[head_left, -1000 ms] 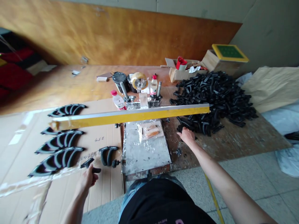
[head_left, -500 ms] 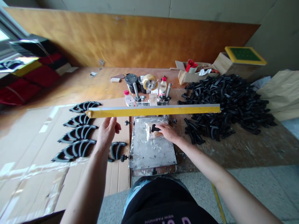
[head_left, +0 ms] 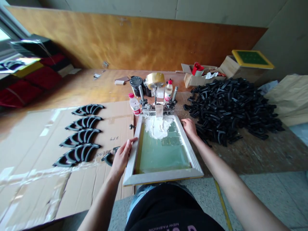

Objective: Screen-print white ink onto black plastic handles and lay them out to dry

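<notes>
A screen-printing frame (head_left: 196, 165) lies low in front of me, with a green mesh and a patch of white paste (head_left: 157, 127) near its far end. My left hand (head_left: 122, 155) is closed at its left edge, the index finger lying along the rim. At the right edge, toward the far end, my right hand (head_left: 189, 127) has its curled fingers against the rim; some fingertips are hidden. The metal plate and the small black part on it are covered by the frame. Beside my left hand, a curved black part (head_left: 108, 158) is partly hidden.
Rows of curved black handles (head_left: 80, 138) lie on cardboard (head_left: 81, 183) at left. A large heap of black parts (head_left: 231, 109) fills the right. Behind the frame stand a tape roll (head_left: 155, 80), a black tub (head_left: 136, 85) and two bottles with red caps (head_left: 135, 104).
The raised frame has swung down over the plate. My right hand has left the small black part and moved to the right edge; my left hand has come to the left edge.
</notes>
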`<action>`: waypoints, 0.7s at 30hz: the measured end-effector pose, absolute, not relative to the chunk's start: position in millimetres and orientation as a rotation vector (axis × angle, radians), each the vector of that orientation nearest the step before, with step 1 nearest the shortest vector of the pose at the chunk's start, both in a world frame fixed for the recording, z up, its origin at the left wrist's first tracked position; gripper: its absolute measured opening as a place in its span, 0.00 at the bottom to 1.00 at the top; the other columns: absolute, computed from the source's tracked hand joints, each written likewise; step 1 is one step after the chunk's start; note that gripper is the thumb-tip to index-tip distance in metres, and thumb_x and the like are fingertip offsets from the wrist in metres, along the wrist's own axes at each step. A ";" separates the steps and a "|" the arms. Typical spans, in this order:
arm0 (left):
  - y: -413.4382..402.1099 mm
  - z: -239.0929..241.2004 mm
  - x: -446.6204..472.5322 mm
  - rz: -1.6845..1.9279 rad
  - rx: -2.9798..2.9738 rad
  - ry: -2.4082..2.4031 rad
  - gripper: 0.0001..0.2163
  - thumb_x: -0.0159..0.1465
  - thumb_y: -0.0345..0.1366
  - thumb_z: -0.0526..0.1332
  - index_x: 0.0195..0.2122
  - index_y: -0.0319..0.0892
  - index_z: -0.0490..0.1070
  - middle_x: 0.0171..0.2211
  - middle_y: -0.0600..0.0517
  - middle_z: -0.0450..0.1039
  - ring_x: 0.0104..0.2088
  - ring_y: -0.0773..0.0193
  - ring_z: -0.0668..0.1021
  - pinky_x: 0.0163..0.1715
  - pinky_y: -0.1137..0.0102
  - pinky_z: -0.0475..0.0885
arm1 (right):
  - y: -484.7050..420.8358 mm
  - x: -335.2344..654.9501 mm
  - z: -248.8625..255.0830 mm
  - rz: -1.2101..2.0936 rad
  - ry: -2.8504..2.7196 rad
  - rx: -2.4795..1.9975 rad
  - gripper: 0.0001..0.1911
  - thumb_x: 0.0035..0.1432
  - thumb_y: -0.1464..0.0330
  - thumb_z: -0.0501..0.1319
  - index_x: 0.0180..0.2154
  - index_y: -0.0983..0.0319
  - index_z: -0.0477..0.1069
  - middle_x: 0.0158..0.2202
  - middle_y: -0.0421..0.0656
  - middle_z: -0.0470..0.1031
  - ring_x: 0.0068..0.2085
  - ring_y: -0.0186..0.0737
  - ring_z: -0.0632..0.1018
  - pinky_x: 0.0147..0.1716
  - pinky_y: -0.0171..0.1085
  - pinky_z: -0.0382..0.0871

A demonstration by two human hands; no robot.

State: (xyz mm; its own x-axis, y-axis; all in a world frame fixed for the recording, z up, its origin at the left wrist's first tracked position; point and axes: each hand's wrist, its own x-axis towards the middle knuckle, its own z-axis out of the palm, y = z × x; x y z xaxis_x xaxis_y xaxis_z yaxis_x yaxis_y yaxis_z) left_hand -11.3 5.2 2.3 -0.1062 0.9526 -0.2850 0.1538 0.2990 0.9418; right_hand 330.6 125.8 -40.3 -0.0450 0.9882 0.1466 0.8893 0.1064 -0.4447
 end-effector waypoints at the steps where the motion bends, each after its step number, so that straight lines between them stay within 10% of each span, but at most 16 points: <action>1: 0.1 -11.9 -10.9 0.920 1.053 1.539 0.34 0.59 0.61 0.58 0.58 0.41 0.70 0.35 0.49 0.77 0.31 0.61 0.76 0.29 0.70 0.70 | 134.9 327.4 -35.0 0.269 -1.947 -1.800 0.17 0.64 0.73 0.55 0.52 0.66 0.71 0.52 0.54 0.72 0.55 0.49 0.71 0.58 0.51 0.65; 5: -5.0 -60.9 -8.2 0.854 1.079 1.634 0.36 0.59 0.56 0.61 0.65 0.43 0.62 0.30 0.53 0.75 0.29 0.63 0.76 0.28 0.71 0.69 | 166.8 276.8 -16.4 0.052 -2.137 -1.440 0.29 0.56 0.71 0.67 0.59 0.65 0.64 0.62 0.53 0.62 0.61 0.50 0.65 0.60 0.48 0.62; 11: -1.6 -80.0 -11.0 0.830 1.076 1.660 0.34 0.59 0.55 0.60 0.63 0.43 0.65 0.36 0.49 0.79 0.36 0.58 0.80 0.37 0.67 0.74 | 155.5 226.7 -22.1 0.150 -2.596 -1.410 0.06 0.62 0.73 0.60 0.41 0.67 0.71 0.41 0.50 0.75 0.44 0.45 0.73 0.46 0.41 0.67; 21: -1.9 -79.3 -11.7 0.851 1.037 1.589 0.36 0.59 0.57 0.60 0.64 0.41 0.63 0.38 0.47 0.80 0.37 0.57 0.80 0.37 0.66 0.74 | 127.4 260.1 -14.5 0.350 -2.768 -0.918 0.03 0.57 0.75 0.61 0.31 0.62 0.71 0.32 0.43 0.74 0.37 0.40 0.73 0.37 0.36 0.64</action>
